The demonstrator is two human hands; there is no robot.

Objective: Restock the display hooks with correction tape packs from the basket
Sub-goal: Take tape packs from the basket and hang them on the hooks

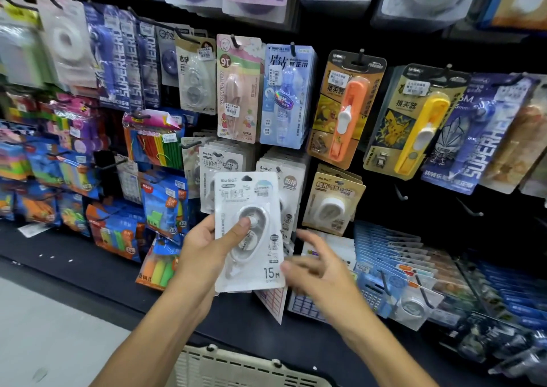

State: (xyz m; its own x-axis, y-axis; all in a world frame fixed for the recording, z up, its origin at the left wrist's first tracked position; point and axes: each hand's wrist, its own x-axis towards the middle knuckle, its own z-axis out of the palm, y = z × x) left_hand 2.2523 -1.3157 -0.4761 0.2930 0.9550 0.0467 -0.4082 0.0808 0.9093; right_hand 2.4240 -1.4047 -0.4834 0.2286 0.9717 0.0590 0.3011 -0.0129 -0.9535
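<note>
Centrally, a white pack [248,232] is being held upright by the left hand [207,247], thumb curled over its blister and fingers behind the card. It is being kept in front of a hook row [220,164] of matching white packs on the dark display wall [414,209]. Just right of the pack, the right hand [319,271] is being held blurred, fingers loosely spread and gripping nothing. At the near edge, the beige basket [245,369] is being shown below both forearms.
</note>
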